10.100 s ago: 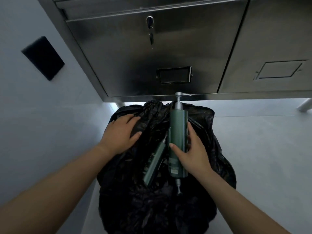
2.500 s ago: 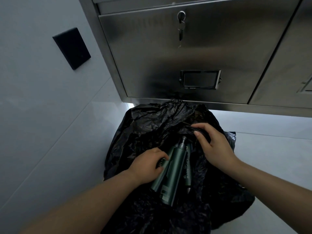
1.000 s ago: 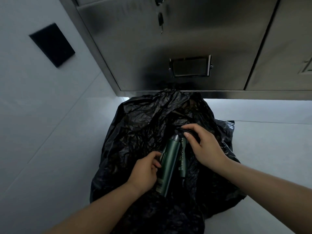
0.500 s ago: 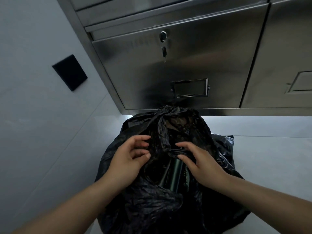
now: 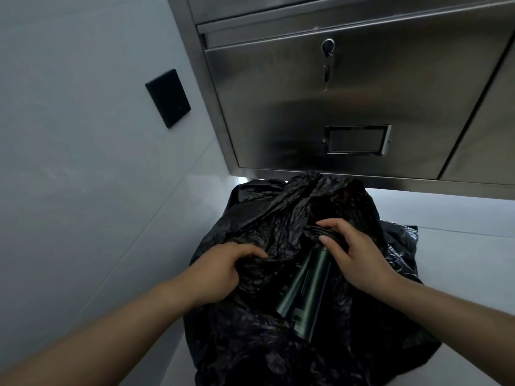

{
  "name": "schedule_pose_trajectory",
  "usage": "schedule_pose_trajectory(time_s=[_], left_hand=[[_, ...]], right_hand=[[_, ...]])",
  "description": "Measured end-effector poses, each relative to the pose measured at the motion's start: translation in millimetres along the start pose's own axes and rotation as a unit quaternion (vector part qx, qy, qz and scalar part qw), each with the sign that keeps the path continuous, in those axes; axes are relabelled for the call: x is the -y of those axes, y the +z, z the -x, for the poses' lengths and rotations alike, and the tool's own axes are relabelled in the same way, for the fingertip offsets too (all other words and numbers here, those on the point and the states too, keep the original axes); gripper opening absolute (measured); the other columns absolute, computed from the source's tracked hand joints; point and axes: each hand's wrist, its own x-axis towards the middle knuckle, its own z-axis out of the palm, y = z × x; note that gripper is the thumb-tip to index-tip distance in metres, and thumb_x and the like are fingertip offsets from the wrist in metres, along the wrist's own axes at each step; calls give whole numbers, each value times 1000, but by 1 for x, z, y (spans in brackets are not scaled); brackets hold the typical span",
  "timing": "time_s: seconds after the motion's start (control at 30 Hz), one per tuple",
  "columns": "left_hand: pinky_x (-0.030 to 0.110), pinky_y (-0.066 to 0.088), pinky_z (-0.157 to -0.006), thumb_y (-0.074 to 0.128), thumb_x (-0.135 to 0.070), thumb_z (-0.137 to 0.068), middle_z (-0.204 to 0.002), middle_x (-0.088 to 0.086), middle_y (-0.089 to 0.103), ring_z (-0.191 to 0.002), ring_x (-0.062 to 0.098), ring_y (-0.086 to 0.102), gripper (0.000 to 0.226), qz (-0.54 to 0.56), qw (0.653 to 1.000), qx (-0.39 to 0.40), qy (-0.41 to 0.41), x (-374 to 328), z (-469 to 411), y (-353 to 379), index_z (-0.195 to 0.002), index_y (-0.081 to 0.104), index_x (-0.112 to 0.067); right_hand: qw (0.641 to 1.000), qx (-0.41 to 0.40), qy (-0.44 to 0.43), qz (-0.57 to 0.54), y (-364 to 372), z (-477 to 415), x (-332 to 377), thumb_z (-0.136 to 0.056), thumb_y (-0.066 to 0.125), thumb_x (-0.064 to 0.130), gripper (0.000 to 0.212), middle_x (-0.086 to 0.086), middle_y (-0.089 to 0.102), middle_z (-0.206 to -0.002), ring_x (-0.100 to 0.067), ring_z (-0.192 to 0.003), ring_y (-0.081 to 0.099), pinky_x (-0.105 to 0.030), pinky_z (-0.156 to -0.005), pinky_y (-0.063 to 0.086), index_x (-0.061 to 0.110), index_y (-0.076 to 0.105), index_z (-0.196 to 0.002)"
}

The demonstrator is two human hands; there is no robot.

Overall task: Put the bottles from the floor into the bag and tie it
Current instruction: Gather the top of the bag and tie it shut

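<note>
Two bare hands work at the mouth of a black bag (image 5: pixel 250 218). The left hand (image 5: pixel 220 271) has its grip pressed together on a bunched fold of the plastic at the left edge of the opening, fingers curled into the film. The right hand (image 5: pixel 359 254) pinches a gathered strip of the bag's rim between thumb and fingertips at the far right edge of the opening, just above the top of the bottles.

Between the hands, dark green bottles (image 5: pixel 306 285) lie inside the bag, tilted with their tops toward the right hand and their bases toward the camera; at least two lie side by side, touching. The bag's mouth is untied and crumpled around them.

The bag sits on a pale floor (image 5: pixel 446 213), against the foot of a stainless steel cabinet (image 5: pixel 278 107) with a key (image 5: pixel 328 65) in its lock. A black plate (image 5: pixel 168 98) is fixed to the wall (image 5: pixel 69 135) on the left.
</note>
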Motion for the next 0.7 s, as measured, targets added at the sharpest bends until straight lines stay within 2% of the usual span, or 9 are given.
schedule_pose_trajectory(time_s=[0.07, 0.13, 0.27, 0.33, 0.4, 0.43, 0.5, 0.6, 0.7], left_hand=[[25, 40, -104, 37, 2, -82, -129, -8, 57, -119, 6, 51, 56, 24, 999, -22, -2, -2, -4, 0, -115, 61, -36], [25, 45, -98, 38, -3, -86, -124, -8, 61, -110, 6, 57, 48, 51, 998, -46, -11, -6, -9, 3, -109, 63, -38], [21, 51, -71, 54, -24, -87, -86, -6, 73, -78, 7, 65, 29, 97, 989, -110, -12, -21, -22, 12, -77, 64, -48], [10, 47, -61, 65, -30, -81, -71, -14, 69, -65, -1, 62, 17, 114, 986, -123, 4, -29, -27, 18, -72, 67, -43], [6, 42, -58, 71, -34, -77, -64, -16, 64, -61, -5, 57, 6, 117, 987, -110, 16, -35, -31, 26, -76, 68, -38], [6, 42, -59, 72, -38, -75, -66, -15, 63, -62, -5, 56, 7, 120, 987, -102, 19, -38, -33, 30, -81, 67, -37], [6, 42, -63, 72, -48, -72, -78, -13, 59, -72, -4, 55, 24, 113, 990, -80, 22, -42, -38, 40, -92, 64, -37], [8, 42, -72, 71, -51, -71, -95, -12, 52, -85, 2, 53, 40, 50, 997, -48, 35, -48, -47, 59, -106, 59, -34], [25, 45, -92, 71, -47, -72, -116, -5, 48, -106, 11, 50, 54, -11, 999, -12, 33, -45, -54, 79, -119, 52, -29]], right_hand=[[1000, -6, 0, 1, -4, 1, 2, -86, 46, 46, 21, 36, 58, -104, 11, -91, 58, -2, -69, 40, 57, 45, -104], [1000, -14, 4, 6, -9, 3, 3, -87, 48, 44, 20, 34, 60, -100, 11, -91, 58, -3, -70, 40, 55, 46, -103], [999, -31, 3, 17, -20, 7, 2, -89, 53, 35, 21, 29, 61, -101, 14, -95, 55, -2, -74, 39, 47, 49, -106], [999, -32, 3, 16, -24, 9, 2, -89, 53, 34, 21, 26, 61, -104, 13, -97, 55, -3, -75, 39, 39, 51, -109], [999, -33, 2, 15, -27, 11, 2, -89, 52, 34, 20, 25, 61, -104, 12, -97, 55, -3, -76, 39, 38, 51, -109], [999, -35, 2, 16, -29, 12, 2, -89, 53, 33, 20, 26, 61, -104, 12, -97, 55, -2, -76, 39, 39, 50, -108], [999, -40, 2, 18, -32, 14, 3, -90, 55, 28, 21, 27, 60, -103, 13, -97, 55, -1, -76, 38, 38, 50, -108], [998, -52, 4, 20, -38, 18, 1, -90, 57, 23, 21, 26, 60, -102, 15, -97, 54, -1, -77, 37, 34, 52, -108], [998, -56, 4, 20, -44, 21, -1, -90, 57, 21, 21, 25, 60, -100, 14, -96, 55, -1, -77, 37, 34, 53, -107]])
